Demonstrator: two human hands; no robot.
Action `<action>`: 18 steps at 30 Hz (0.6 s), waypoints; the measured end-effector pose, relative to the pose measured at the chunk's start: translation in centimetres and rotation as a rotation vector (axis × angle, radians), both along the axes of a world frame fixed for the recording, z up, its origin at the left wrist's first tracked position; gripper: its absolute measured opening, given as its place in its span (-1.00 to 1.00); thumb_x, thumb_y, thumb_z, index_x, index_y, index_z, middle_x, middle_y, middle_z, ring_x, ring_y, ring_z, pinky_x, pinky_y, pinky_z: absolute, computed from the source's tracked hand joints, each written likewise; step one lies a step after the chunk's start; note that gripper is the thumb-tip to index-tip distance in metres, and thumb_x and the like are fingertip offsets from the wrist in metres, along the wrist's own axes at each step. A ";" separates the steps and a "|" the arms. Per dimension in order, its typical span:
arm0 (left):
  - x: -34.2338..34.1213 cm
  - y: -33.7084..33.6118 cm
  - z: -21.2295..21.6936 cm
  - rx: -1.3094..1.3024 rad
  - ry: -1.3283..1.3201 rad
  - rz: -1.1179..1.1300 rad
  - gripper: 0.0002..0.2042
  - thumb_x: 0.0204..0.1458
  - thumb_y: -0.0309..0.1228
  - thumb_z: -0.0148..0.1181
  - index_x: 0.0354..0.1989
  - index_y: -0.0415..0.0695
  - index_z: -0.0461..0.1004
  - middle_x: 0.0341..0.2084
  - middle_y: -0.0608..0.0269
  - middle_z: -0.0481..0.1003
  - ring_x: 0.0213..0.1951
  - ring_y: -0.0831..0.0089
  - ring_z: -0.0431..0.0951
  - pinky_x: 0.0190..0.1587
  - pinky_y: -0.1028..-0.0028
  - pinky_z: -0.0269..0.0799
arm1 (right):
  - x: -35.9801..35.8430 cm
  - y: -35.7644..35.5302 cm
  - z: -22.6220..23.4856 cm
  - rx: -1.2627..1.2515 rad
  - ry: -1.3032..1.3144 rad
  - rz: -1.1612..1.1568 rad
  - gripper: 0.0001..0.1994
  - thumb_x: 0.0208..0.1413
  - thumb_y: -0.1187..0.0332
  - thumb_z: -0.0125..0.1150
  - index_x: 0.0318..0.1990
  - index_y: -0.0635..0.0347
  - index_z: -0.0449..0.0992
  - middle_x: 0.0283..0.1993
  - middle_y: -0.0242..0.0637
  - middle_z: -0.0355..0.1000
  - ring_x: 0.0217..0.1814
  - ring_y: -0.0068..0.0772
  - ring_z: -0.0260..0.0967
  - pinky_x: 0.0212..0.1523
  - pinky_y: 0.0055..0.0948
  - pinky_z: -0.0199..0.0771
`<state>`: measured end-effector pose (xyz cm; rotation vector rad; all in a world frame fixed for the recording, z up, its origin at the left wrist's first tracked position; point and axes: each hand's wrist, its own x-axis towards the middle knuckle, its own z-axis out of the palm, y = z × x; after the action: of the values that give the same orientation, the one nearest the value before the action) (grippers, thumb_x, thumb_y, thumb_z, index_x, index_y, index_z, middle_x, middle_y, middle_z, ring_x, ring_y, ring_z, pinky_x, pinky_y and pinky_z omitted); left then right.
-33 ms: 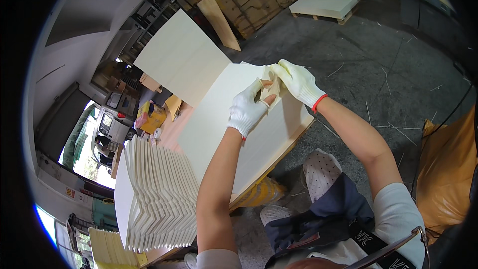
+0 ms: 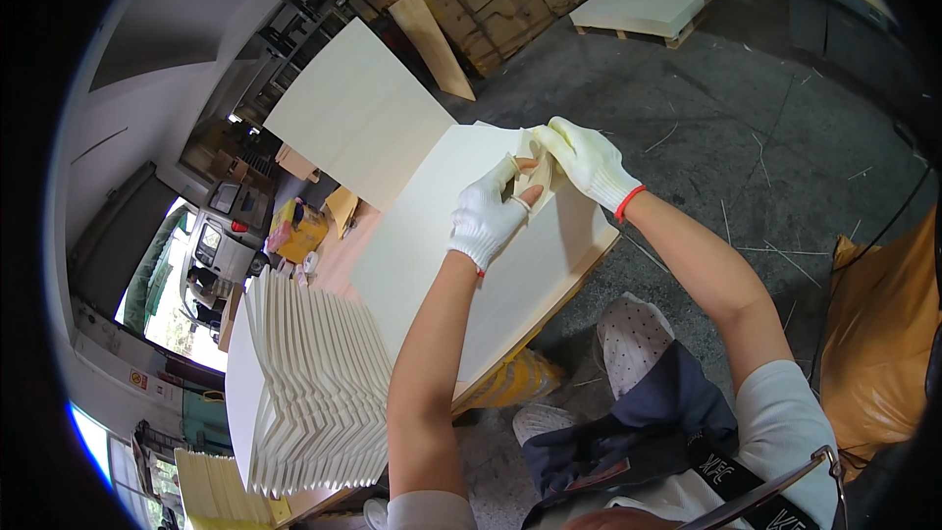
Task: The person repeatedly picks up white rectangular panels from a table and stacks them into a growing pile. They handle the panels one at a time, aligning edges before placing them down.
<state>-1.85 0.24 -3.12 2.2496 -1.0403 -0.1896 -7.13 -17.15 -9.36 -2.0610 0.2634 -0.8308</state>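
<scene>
My left hand [image 2: 489, 211], in a white knit glove with bare thumb and fingertip showing, curls its fingers against a pale, narrow wood-like piece [image 2: 535, 180]. My right hand [image 2: 586, 159], in a white glove with a red cuff, pinches the far end of the same piece. Its exact shape is partly hidden by the gloves. Both hands are over a large pale sheet [image 2: 417, 236] lying on the table. Left of my left forearm stands a stack of pale, thin sheets [image 2: 319, 383] with wavy, notched edges.
A large pale board [image 2: 363, 113] stands tilted beyond the sheet. A yellow box [image 2: 299, 231] sits on the table at left. An orange bag [image 2: 883, 334] is at right. Pale boards [image 2: 638, 10] lie on a pallet at the back, and thin offcuts [image 2: 762, 159] litter the floor.
</scene>
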 end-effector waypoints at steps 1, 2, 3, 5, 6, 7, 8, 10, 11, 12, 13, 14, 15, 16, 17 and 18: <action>0.2 0.0 -0.1 -0.004 -0.006 0.007 -0.68 0.15 -0.39 0.30 0.10 -0.04 0.56 -0.47 0.37 0.47 -0.48 0.63 0.43 -0.38 0.52 0.39 | 0.0 0.1 0.0 0.002 -0.010 0.002 -0.52 0.39 -0.12 -0.17 -0.13 0.12 0.47 -0.20 -0.03 0.53 -0.10 0.11 0.48 -0.11 -0.09 0.40; 0.3 0.1 -0.3 -0.011 -0.019 -0.004 -0.67 0.15 -0.39 0.30 0.11 -0.04 0.56 -0.47 0.38 0.46 -0.47 0.62 0.42 -0.38 0.52 0.39 | 0.0 0.1 -0.1 0.003 -0.020 0.001 -0.52 0.39 -0.13 -0.17 -0.13 0.12 0.47 -0.20 -0.02 0.53 -0.10 0.11 0.48 -0.11 -0.09 0.40; 0.5 0.1 -0.4 -0.018 -0.032 -0.016 -0.66 0.15 -0.39 0.30 0.11 -0.04 0.56 -0.47 0.38 0.46 -0.47 0.62 0.42 -0.37 0.51 0.39 | 0.0 0.0 -0.1 0.004 -0.030 0.001 -0.51 0.39 -0.13 -0.17 -0.13 0.12 0.47 -0.20 -0.02 0.53 -0.10 0.11 0.48 -0.11 -0.09 0.40; 0.9 0.2 -0.7 -0.029 -0.063 -0.039 -0.66 0.16 -0.39 0.28 0.13 -0.04 0.55 -0.46 0.36 0.47 -0.46 0.59 0.43 -0.35 0.50 0.40 | 0.1 0.0 -0.1 0.011 -0.023 0.001 -0.51 0.39 -0.13 -0.17 -0.14 0.13 0.47 -0.22 -0.02 0.53 -0.11 0.11 0.48 -0.11 -0.09 0.40; 1.0 0.3 -0.8 -0.034 -0.081 -0.050 -0.67 0.18 -0.39 0.26 0.13 -0.04 0.55 -0.45 0.35 0.49 -0.45 0.58 0.44 -0.33 0.50 0.41 | 0.1 0.0 -0.1 0.014 -0.019 0.002 -0.50 0.39 -0.14 -0.17 -0.15 0.13 0.46 -0.23 -0.03 0.53 -0.12 0.11 0.48 -0.12 -0.09 0.39; 1.2 0.3 -1.0 -0.039 -0.100 -0.062 -0.67 0.19 -0.39 0.24 0.14 -0.05 0.54 -0.44 0.33 0.51 -0.44 0.56 0.45 -0.32 0.49 0.42 | 0.0 0.0 0.0 0.025 -0.010 0.007 -0.50 0.39 -0.14 -0.17 -0.15 0.13 0.46 -0.23 -0.03 0.53 -0.12 0.11 0.48 -0.12 -0.10 0.39; 1.4 0.4 -1.4 -0.091 -0.165 -0.077 -0.68 0.20 -0.38 0.21 0.14 -0.04 0.54 -0.42 0.30 0.53 -0.43 0.53 0.48 -0.30 0.48 0.43 | -0.3 0.1 0.3 0.037 -0.002 0.013 -0.51 0.39 -0.14 -0.17 -0.15 0.13 0.46 -0.24 -0.03 0.52 -0.13 0.11 0.48 -0.12 -0.10 0.39; 1.8 0.7 -2.0 -0.194 -0.297 -0.106 -0.69 0.23 -0.38 0.16 0.14 -0.04 0.54 -0.38 0.24 0.58 -0.39 0.48 0.52 -0.25 0.46 0.46 | -0.4 0.4 0.5 0.040 0.016 0.020 -0.51 0.39 -0.14 -0.16 -0.14 0.13 0.45 -0.25 -0.03 0.52 -0.14 0.10 0.48 -0.12 -0.11 0.39; 1.4 0.5 -1.6 -0.124 -0.255 -0.067 -0.70 0.24 -0.38 0.13 0.14 -0.04 0.54 -0.36 0.21 0.59 -0.38 0.46 0.54 -0.23 0.45 0.47 | -0.5 0.3 0.5 0.031 0.027 0.014 -0.51 0.38 -0.14 -0.16 -0.14 0.13 0.45 -0.26 -0.03 0.52 -0.14 0.10 0.48 -0.13 -0.11 0.39; 0.8 0.3 -0.8 -0.055 -0.214 -0.027 -0.70 0.25 -0.37 0.11 0.14 -0.03 0.54 -0.33 0.18 0.61 -0.36 0.43 0.56 -0.21 0.43 0.48 | -0.5 0.1 0.5 0.022 0.037 0.008 -0.52 0.38 -0.14 -0.16 -0.14 0.13 0.44 -0.26 -0.04 0.52 -0.15 0.09 0.48 -0.13 -0.11 0.39; 0.5 0.1 -0.4 0.015 -0.172 0.012 -0.70 0.26 -0.37 0.09 0.14 -0.03 0.54 -0.30 0.16 0.62 -0.34 0.41 0.57 -0.19 0.42 0.49 | -0.5 0.0 0.3 0.023 0.033 0.001 -0.52 0.39 -0.13 -0.15 -0.13 0.13 0.44 -0.26 -0.04 0.52 -0.15 0.09 0.48 -0.13 -0.11 0.39; 0.6 0.2 -0.4 0.015 -0.153 0.001 -0.70 0.25 -0.37 0.11 0.13 -0.02 0.54 -0.30 0.16 0.62 -0.34 0.42 0.57 -0.19 0.42 0.49 | -0.4 0.1 0.2 0.026 0.026 0.001 -0.52 0.39 -0.13 -0.15 -0.13 0.12 0.44 -0.26 -0.04 0.52 -0.15 0.08 0.48 -0.13 -0.12 0.39; 0.8 0.3 -0.5 0.016 -0.134 -0.010 -0.70 0.24 -0.38 0.14 0.13 -0.01 0.55 -0.30 0.16 0.61 -0.34 0.42 0.57 -0.19 0.42 0.49 | -0.3 0.2 0.1 0.028 0.019 0.000 -0.53 0.39 -0.13 -0.15 -0.12 0.12 0.44 -0.26 -0.04 0.52 -0.15 0.08 0.48 -0.13 -0.12 0.39; 0.9 0.3 -0.6 0.017 -0.115 -0.021 -0.70 0.23 -0.38 0.16 0.12 0.00 0.55 -0.30 0.16 0.61 -0.35 0.43 0.57 -0.20 0.42 0.50 | -0.2 0.3 0.0 0.027 0.016 0.001 -0.53 0.39 -0.13 -0.15 -0.13 0.12 0.44 -0.25 -0.04 0.52 -0.15 0.07 0.48 -0.13 -0.12 0.39; 0.6 0.3 -0.5 0.018 -0.120 -0.028 -0.70 0.21 -0.37 0.20 0.12 0.00 0.56 -0.30 0.17 0.61 -0.36 0.44 0.56 -0.20 0.42 0.49 | -0.2 0.2 0.0 0.026 0.015 -0.002 -0.53 0.39 -0.13 -0.16 -0.13 0.12 0.44 -0.25 -0.04 0.52 -0.14 0.07 0.48 -0.13 -0.12 0.39; 0.1 0.2 -0.3 0.018 -0.126 -0.035 -0.69 0.19 -0.37 0.23 0.11 0.00 0.56 -0.29 0.17 0.60 -0.36 0.45 0.55 -0.21 0.43 0.49 | -0.3 0.2 -0.1 0.025 0.013 -0.004 -0.53 0.39 -0.13 -0.16 -0.13 0.12 0.44 -0.25 -0.05 0.53 -0.14 0.07 0.48 -0.13 -0.12 0.39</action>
<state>-1.77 0.43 -3.37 2.2855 -1.1479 -0.0735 -7.39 -16.95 -9.42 -2.0441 0.2839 -0.8131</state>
